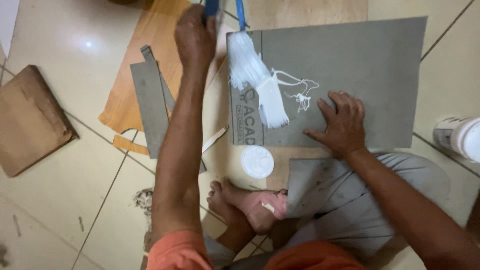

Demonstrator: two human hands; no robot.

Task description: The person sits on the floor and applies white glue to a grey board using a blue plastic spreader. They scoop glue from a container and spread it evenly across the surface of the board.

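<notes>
grey board point(350, 65) is laid flat on the tiled floor point(65, 165), in front of the seated person's folded legs. it is pressed down near its lower edge by the right hand point(341, 122), whose fingers are spread flat, so nothing is held in that grip. white glue point(265, 85) is seen smeared in a broad streak over the board's left part, with thin squiggles just beside it. the left hand point(196, 37) is raised above the board's left corner, its grip closed around a blue handle point(212, 7). a round white lid point(257, 161) is set just below the board. grey strips point(150, 105) are lying to the left on a brown sheet point(130, 100). a white bottle point(462, 136) is lying at the right edge.
</notes>
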